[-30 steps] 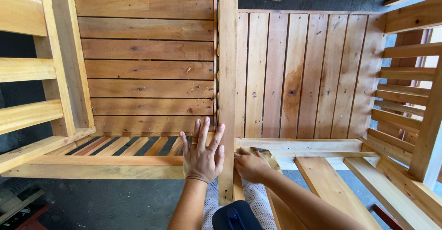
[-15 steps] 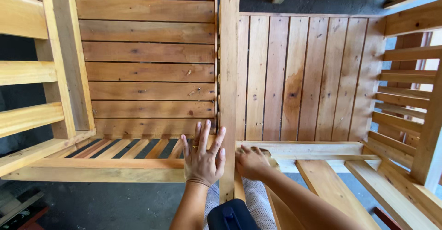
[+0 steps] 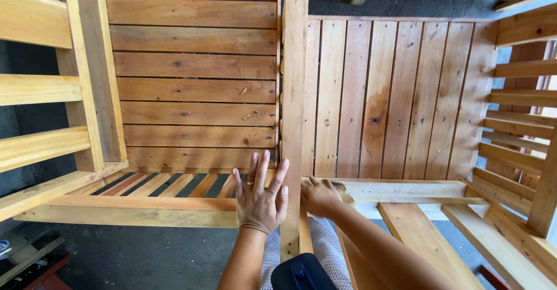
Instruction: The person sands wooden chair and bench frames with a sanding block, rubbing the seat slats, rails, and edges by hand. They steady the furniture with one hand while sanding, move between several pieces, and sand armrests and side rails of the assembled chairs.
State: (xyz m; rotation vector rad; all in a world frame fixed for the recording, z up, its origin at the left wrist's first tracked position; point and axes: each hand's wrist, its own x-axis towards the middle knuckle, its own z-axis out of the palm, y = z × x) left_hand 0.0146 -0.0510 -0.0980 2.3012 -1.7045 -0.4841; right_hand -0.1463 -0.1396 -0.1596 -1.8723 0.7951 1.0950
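Note:
My left hand lies flat with fingers spread on the front rail of a slatted wooden frame, right beside an upright post. A ring sits on one finger. On the other side of the post, my right hand is curled over a small tan sheet, which looks like sandpaper, and presses it on a pale wooden rail. Most of the sheet is hidden under the fingers.
Two plank panels stand behind the post. Slatted side frames rise at the left and right. A loose plank slopes under my right arm. Dark concrete floor lies below, and a dark object sits at my waist.
Both hands stay almost in place. The right hand shifts slightly on the pale rail, and the view has tilted a little.

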